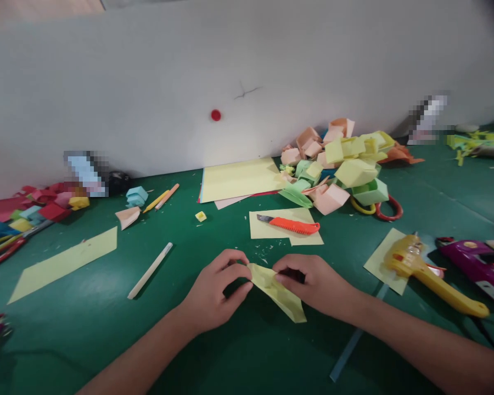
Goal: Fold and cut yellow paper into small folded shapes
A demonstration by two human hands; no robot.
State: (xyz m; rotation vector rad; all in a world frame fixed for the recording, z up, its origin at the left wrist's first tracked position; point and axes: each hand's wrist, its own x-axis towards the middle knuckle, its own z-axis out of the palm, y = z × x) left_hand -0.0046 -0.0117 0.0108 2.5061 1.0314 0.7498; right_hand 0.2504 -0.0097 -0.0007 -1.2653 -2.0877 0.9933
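Note:
Between my hands is a folded piece of pale yellow paper (283, 299), creased lengthwise and slanting down to the right. My left hand (220, 288) pinches its upper left end between thumb and fingers. My right hand (313, 282) grips the upper right edge, thumb on the near side. Just beyond them an orange utility knife (294, 225) lies on flat yellow paper pieces (263, 229), with small scraps around. A tiny folded yellow paper piece (201, 216) sits farther left.
Folded paper boxes (329, 197) pile up at the back right, near red-handled scissors (389, 208). A yellow glue gun (436, 274) and a purple tool (477, 266) lie right. Leftward are a yellow strip (66, 263) and a pale stick (150, 271). A white wall (160, 93) stands behind.

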